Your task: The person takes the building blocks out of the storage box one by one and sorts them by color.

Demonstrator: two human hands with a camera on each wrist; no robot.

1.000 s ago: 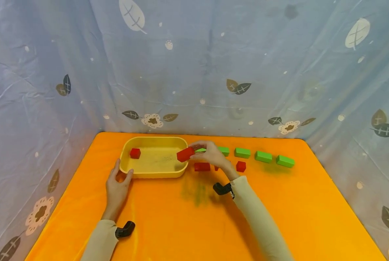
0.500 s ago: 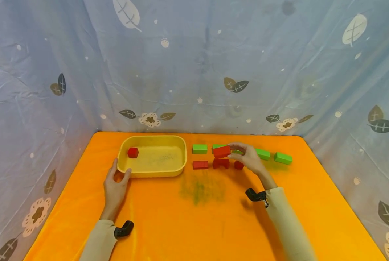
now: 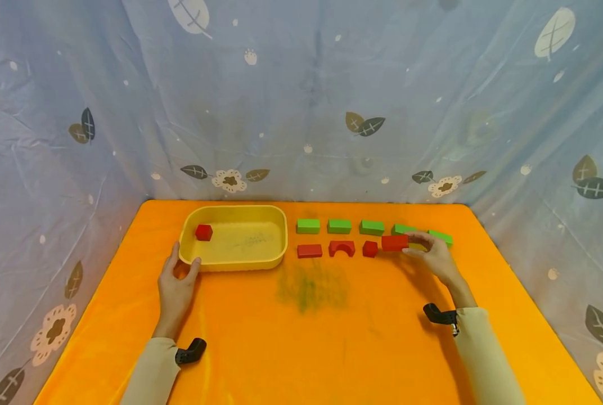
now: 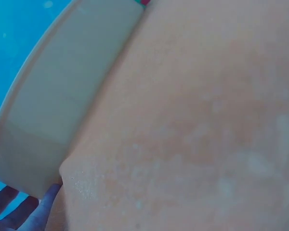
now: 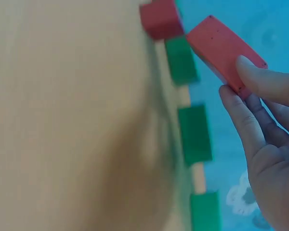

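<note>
My right hand (image 3: 435,259) pinches one end of a red rectangular block (image 3: 395,243) between thumb and fingers. In the right wrist view the block (image 5: 221,50) tilts, held above the tabletop, with the thumb (image 5: 255,77) on its broad face. Just left of it in the head view, a small red cube (image 3: 369,249) ends a row with a red arch block (image 3: 342,245) and a red flat block (image 3: 309,251). At the near left corner of a yellow tray (image 3: 241,265), my left hand (image 3: 175,295) grips the wall, thumb in front and fingers along the side. Inside lies a red cube (image 3: 203,232).
Several green blocks (image 3: 339,226) form a row behind the red ones, and the right hand partly covers those at the far right. An orange cloth (image 3: 291,349) covers the table. A patterned curtain (image 3: 281,112) rises along the back and both sides.
My right hand has carried the red rectangular block rightward from the tray's right end, past the arch block, to the right end of the red row. My left hand stays at the tray corner.
</note>
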